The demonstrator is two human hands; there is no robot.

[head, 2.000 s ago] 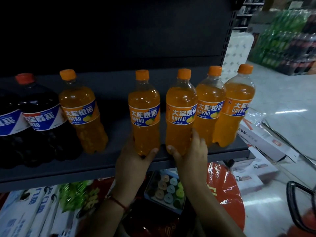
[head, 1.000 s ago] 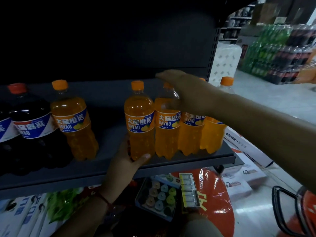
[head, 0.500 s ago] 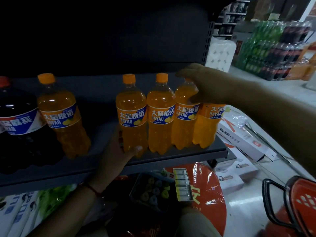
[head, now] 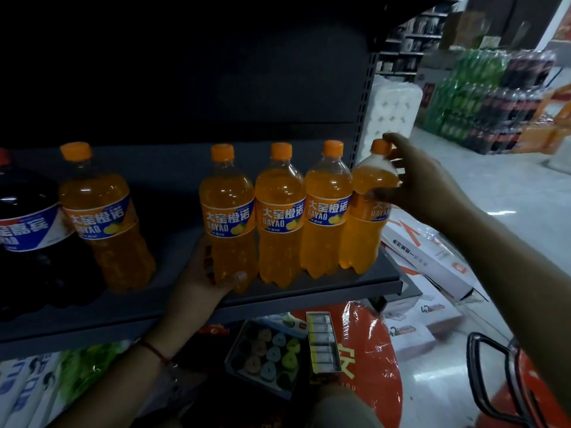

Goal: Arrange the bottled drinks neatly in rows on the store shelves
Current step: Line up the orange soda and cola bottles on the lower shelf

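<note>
Four orange bottles stand side by side at the right end of the shelf (head: 309, 296), labels to the front, and this part of the row looks nearly done. The left hand (head: 204, 279) grips the base of the first bottle (head: 228, 217) of the four, thumb in front of it. The right hand (head: 423, 180) holds the end bottle (head: 367, 211) at its shoulder, one finger up by the cap; this bottle leans a little and sits at the shelf edge. A fifth bottle (head: 102, 217) stands apart on the left, beside a dark bottle (head: 31, 230) (a gap is between it and the four). What remains, I think, is to straighten the end bottle and close that gap
</note>
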